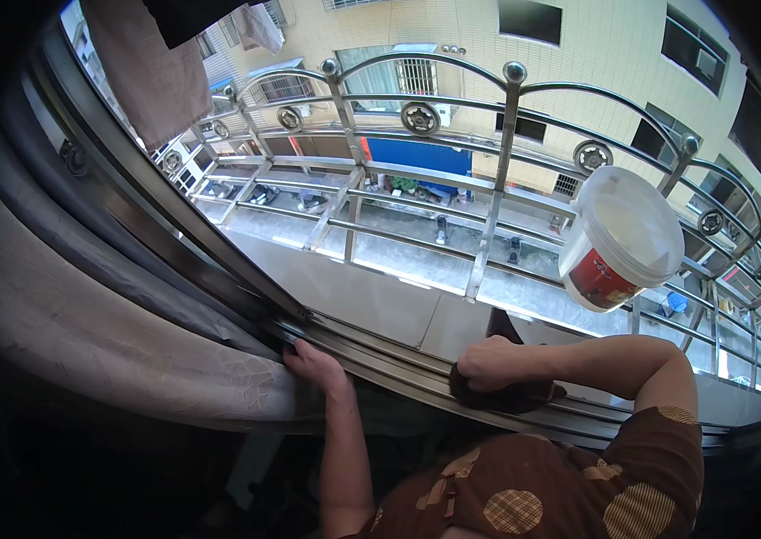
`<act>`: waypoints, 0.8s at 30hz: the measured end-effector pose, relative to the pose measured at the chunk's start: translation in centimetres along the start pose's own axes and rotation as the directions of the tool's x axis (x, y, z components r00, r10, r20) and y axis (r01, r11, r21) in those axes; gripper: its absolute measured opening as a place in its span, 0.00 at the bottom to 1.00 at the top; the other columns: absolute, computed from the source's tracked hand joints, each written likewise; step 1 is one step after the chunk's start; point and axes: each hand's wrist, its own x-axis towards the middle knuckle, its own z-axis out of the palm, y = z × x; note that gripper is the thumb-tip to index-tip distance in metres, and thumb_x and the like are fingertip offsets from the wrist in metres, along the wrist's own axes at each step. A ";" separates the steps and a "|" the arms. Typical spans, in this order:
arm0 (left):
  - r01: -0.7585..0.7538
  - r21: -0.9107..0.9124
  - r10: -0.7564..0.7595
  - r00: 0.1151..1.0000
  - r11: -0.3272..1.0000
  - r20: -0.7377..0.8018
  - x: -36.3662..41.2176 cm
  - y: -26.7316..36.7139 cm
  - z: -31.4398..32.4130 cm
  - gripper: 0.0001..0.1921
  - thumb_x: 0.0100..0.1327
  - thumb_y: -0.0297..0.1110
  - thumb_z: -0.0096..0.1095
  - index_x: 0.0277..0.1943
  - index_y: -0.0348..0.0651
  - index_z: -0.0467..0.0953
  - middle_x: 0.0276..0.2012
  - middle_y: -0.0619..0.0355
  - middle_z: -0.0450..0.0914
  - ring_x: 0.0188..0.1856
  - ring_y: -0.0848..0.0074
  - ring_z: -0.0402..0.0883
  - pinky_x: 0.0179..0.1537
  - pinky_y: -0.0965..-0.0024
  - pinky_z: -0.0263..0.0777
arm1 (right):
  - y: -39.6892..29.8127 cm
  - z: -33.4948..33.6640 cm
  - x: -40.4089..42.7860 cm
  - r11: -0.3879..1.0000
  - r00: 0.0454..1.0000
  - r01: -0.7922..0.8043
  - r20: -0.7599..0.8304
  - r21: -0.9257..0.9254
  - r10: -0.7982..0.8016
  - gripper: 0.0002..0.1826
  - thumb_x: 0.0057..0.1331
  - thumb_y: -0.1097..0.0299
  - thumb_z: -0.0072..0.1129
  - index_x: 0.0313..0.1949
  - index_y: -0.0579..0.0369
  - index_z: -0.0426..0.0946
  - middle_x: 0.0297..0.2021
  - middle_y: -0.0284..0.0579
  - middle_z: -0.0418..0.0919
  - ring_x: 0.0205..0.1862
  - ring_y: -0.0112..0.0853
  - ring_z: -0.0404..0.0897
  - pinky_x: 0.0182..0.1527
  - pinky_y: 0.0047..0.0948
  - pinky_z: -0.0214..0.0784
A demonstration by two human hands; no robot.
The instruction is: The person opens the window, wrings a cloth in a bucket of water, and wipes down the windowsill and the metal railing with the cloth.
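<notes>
My right hand (491,364) is closed on a dark brown cloth (515,396), which lies bunched on the metal track of a sliding window (414,364); part of the cloth hangs over the outer side. My left hand (316,367) rests at the left part of the same track, its thumb and fingers near the lower end of the metal sash (218,259) and the curtain's bottom edge. Whether those fingers grip anything is unclear. A white plastic bucket (623,236) with a red printed label is beyond my right forearm, by the railing.
A stainless steel railing (421,174) with round ornaments runs beyond the tiled ledge (367,283). Light and dark curtains (151,343) hang at the left. Laundry (144,74) hangs outside at the upper left. A street and a tiled building (461,34) lie past the railing.
</notes>
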 end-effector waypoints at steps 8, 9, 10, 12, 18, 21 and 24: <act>-0.075 0.035 0.075 0.997 0.997 0.009 -0.3 0.5 0.0 0.23 0.64 0.38 0.45 0.48 0.19 0.65 0.44 0.39 0.71 0.44 0.63 0.71 0.49 0.65 0.66 | -2.6 -2.1 8.0 0.987 0.987 0.012 -0.159 0.163 0.014 0.12 0.49 0.70 0.50 0.31 0.62 0.77 0.32 0.56 0.78 0.39 0.49 0.78 0.40 0.45 0.71; -0.080 0.034 0.080 0.997 0.996 -0.001 -0.3 0.5 0.2 0.23 0.64 0.38 0.45 0.48 0.19 0.65 0.44 0.39 0.71 0.44 0.63 0.71 0.49 0.65 0.66 | -3.2 -2.7 9.7 0.982 0.978 0.033 -0.207 0.184 0.006 0.12 0.49 0.70 0.50 0.31 0.63 0.77 0.33 0.57 0.78 0.40 0.49 0.78 0.41 0.45 0.70; -0.074 0.003 0.074 0.997 0.997 0.003 -0.5 0.7 0.2 0.23 0.65 0.38 0.45 0.48 0.19 0.65 0.45 0.40 0.71 0.44 0.63 0.71 0.49 0.65 0.66 | -3.7 -3.3 11.2 0.980 0.975 0.040 -0.222 0.195 0.004 0.12 0.49 0.70 0.51 0.31 0.62 0.77 0.33 0.57 0.79 0.40 0.49 0.78 0.41 0.44 0.70; -0.058 -0.062 0.060 0.998 0.996 0.030 -0.5 0.7 0.0 0.23 0.65 0.38 0.44 0.51 0.20 0.62 0.47 0.41 0.69 0.46 0.64 0.71 0.49 0.66 0.66 | -4.7 -4.2 14.6 0.978 0.963 0.057 -0.270 0.201 -0.001 0.12 0.49 0.70 0.51 0.31 0.62 0.78 0.33 0.56 0.79 0.40 0.48 0.78 0.41 0.44 0.70; -0.148 0.007 0.148 0.989 0.989 -0.001 -0.4 0.0 0.0 0.22 0.64 0.36 0.44 0.49 0.19 0.63 0.46 0.40 0.69 0.45 0.64 0.71 0.49 0.65 0.66 | -7.3 -5.2 21.9 0.980 0.863 0.110 -0.505 0.167 -0.011 0.11 0.50 0.67 0.54 0.28 0.61 0.78 0.31 0.55 0.79 0.37 0.48 0.79 0.37 0.42 0.72; -0.124 -0.010 0.124 0.992 0.992 0.005 -0.2 0.2 -0.4 0.20 0.62 0.32 0.44 0.45 0.17 0.65 0.41 0.40 0.73 0.42 0.65 0.71 0.47 0.65 0.66 | -6.8 -3.2 21.2 0.970 0.817 0.142 -0.577 0.196 -0.003 0.11 0.54 0.65 0.54 0.26 0.61 0.76 0.29 0.56 0.78 0.36 0.48 0.78 0.36 0.43 0.71; -0.116 -0.049 0.116 0.993 0.992 -0.005 0.4 -0.3 0.0 0.19 0.60 0.31 0.44 0.43 0.16 0.66 0.39 0.40 0.74 0.40 0.64 0.71 0.46 0.64 0.67 | -4.8 0.1 17.7 0.964 0.736 0.193 -0.677 0.184 -0.018 0.12 0.57 0.64 0.53 0.28 0.62 0.72 0.27 0.56 0.76 0.33 0.49 0.77 0.35 0.44 0.70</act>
